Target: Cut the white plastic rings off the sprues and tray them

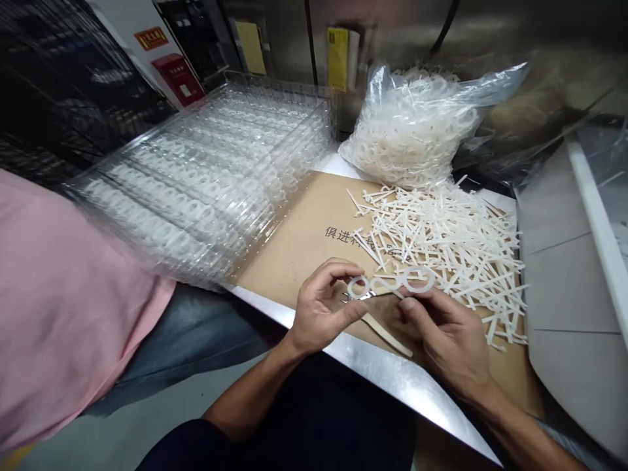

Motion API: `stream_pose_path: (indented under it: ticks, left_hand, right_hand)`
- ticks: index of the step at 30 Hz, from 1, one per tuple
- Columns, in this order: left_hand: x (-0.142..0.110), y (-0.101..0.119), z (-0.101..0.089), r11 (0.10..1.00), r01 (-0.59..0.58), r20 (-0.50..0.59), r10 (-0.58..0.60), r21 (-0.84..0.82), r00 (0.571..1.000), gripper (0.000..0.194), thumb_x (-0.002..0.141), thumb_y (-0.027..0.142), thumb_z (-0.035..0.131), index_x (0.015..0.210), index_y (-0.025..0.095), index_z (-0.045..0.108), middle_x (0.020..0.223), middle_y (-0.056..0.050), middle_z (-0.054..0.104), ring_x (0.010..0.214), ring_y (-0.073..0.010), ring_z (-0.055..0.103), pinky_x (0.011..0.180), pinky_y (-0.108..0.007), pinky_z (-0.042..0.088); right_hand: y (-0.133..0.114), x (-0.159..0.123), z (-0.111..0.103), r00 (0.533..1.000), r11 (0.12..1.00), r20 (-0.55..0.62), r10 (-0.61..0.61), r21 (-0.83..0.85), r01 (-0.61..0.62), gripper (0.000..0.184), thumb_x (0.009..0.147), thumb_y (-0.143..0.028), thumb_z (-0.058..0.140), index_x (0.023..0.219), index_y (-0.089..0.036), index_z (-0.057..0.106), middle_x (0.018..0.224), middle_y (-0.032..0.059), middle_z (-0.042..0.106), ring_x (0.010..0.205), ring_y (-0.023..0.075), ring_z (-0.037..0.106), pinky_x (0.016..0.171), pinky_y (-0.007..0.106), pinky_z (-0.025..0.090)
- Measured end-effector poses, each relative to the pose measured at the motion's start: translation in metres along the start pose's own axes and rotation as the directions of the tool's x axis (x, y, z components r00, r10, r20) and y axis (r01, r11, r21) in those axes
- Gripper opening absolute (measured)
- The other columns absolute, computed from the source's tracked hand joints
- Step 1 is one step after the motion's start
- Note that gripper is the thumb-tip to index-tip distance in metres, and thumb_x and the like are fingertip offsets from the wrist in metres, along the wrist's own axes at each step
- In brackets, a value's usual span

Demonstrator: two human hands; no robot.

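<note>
White plastic twin-ring pc [392, 282] pinched by L hand [324, 307], R hand [441, 333], snips [358, 296] half-hidden.

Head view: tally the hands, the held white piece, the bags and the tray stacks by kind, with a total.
Hands (left hand, right hand): 2
White plastic double-ring piece: 1
Clear plastic bag of white rings: 1
Stack of clear trays: 1
Total: 5

And we're up on the person's head here, a single camera looking forward and down, close in over the left hand [321, 311], the right hand [441, 340] and the steel bench edge [373, 366] just below them.
</note>
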State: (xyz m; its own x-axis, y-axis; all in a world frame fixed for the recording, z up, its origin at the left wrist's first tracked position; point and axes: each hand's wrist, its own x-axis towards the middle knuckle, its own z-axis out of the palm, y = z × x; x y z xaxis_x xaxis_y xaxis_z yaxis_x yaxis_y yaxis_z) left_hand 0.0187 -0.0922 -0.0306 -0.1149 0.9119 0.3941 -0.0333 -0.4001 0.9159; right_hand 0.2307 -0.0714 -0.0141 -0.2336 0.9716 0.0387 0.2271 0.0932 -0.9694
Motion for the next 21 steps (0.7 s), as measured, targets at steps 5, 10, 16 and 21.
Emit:
stream_pose_path:
  ticks: [5, 10, 16, 21]
  left_hand:
    - [-0.0006, -0.0028, -0.0017, 0.944, -0.224, 0.022, 0.225, 0.241, 0.974, 0.059, 0.090, 0.044, 0.079, 0.142, 0.022, 0.063, 0.127, -0.013, 0.062, 0.121, -0.0266, 0.060, 0.105, -0.042, 0.053]
    - [-0.0009, 0.0015, 0.0029, 0.900, -0.361, 0.080, 0.352, 0.243, 0.933, 0.046, 0.093, 0.031, 0.077, 0.136, 0.020, 0.068, 0.113, -0.011, 0.068, 0.104, -0.0199, 0.067, 0.090, -0.032, 0.059]
    - [-0.0002, 0.0052, 0.0057, 0.887, -0.399, 0.112, 0.383, 0.232, 0.917, 0.048, 0.091, 0.035, 0.078, 0.133, 0.015, 0.068, 0.112, -0.014, 0.070, 0.099, -0.0213, 0.069, 0.085, -0.033, 0.061]
    - [0.0001, 0.0009, 0.0047, 0.886, -0.407, 0.086, 0.398, 0.222, 0.914, 0.044, 0.084, 0.028, 0.085, 0.125, 0.015, 0.072, 0.105, -0.012, 0.072, 0.098, -0.0211, 0.070, 0.085, -0.032, 0.060]
  right_hand:
    - [-0.0049, -0.0007, -0.0081, 0.988, 0.981, -0.095, -0.124, -0.163, 0.108, 0.010, 0.098, -0.033, 0.068, 0.099, -0.029, 0.077, 0.091, -0.0003, 0.074, 0.074, 0.0142, 0.067, 0.077, 0.025, 0.055]
    - [-0.0048, -0.0002, -0.0107, 0.973, 0.964, -0.137, -0.185, -0.219, 0.152, 0.009, 0.095, -0.034, 0.070, 0.098, -0.028, 0.077, 0.091, 0.0001, 0.076, 0.079, 0.0173, 0.070, 0.085, 0.029, 0.056]
    - [-0.0065, -0.0004, -0.0091, 0.950, 0.946, -0.179, -0.256, -0.249, 0.207, 0.006, 0.093, -0.030, 0.071, 0.094, -0.028, 0.076, 0.092, -0.0021, 0.077, 0.083, 0.0154, 0.073, 0.084, 0.023, 0.057]
    - [-0.0056, -0.0017, -0.0094, 0.941, 0.935, -0.189, -0.281, -0.274, 0.224, 0.007, 0.092, -0.032, 0.073, 0.093, -0.027, 0.077, 0.090, -0.0011, 0.077, 0.081, 0.0153, 0.073, 0.082, 0.023, 0.058]
